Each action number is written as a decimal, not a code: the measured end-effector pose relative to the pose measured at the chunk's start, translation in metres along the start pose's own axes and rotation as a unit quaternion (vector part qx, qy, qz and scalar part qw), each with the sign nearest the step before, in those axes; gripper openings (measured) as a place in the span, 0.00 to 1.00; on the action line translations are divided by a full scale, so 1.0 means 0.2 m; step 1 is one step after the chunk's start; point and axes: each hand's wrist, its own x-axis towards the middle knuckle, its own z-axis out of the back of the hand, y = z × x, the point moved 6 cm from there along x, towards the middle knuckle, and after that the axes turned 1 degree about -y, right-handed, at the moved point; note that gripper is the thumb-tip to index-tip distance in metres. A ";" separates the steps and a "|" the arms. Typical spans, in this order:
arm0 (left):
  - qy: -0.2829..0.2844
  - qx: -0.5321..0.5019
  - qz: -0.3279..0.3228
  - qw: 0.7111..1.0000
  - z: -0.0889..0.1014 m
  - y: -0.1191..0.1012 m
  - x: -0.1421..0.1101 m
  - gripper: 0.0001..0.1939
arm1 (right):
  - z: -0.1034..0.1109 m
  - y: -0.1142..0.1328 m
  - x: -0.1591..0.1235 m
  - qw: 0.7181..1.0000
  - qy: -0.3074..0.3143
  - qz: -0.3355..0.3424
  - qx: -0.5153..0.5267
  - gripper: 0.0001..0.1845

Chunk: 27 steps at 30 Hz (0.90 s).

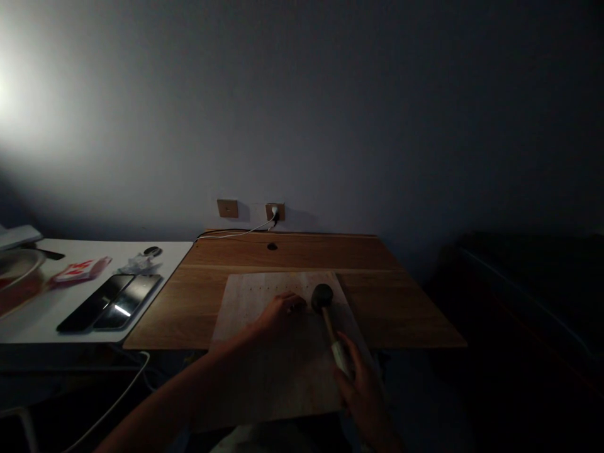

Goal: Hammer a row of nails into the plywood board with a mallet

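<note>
My right hand [357,376] is wrapped round the pale grip of a mallet [329,326]. The mallet's dark round head is just to the right of my left fingertips, over a light wooden board [264,384]. My left hand [284,309] rests on the board with its fingers closed together. What they pinch, if anything, is too small and dark to make out. A row of small dark dots, nails or holes, runs along the board's far part, beyond my left hand.
The board lies on a brown wooden table [401,308] and juts past its near edge. On a white table [182,255] at left are two phones [127,302], a red-and-white packet [82,270], crumpled plastic [141,263] and a bowl [21,277]. A cable [236,234] runs to a wall socket [275,211].
</note>
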 end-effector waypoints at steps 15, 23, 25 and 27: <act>0.012 0.009 0.063 0.998 -0.18 0.25 0.50 0.12 | 0.05 -0.05 0.09 0.995 -0.075 -0.045 0.054 0.33; 0.006 0.028 0.051 0.998 -0.22 0.28 0.49 0.13 | 0.07 -0.05 0.12 0.993 -0.060 -0.081 0.067 0.34; 0.007 0.029 0.049 0.998 -0.21 0.27 0.49 0.13 | 0.07 -0.06 0.12 0.991 -0.054 -0.098 0.076 0.33; 0.011 0.027 0.045 0.999 -0.21 0.26 0.49 0.12 | 0.08 -0.05 0.13 0.991 -0.060 -0.086 0.083 0.32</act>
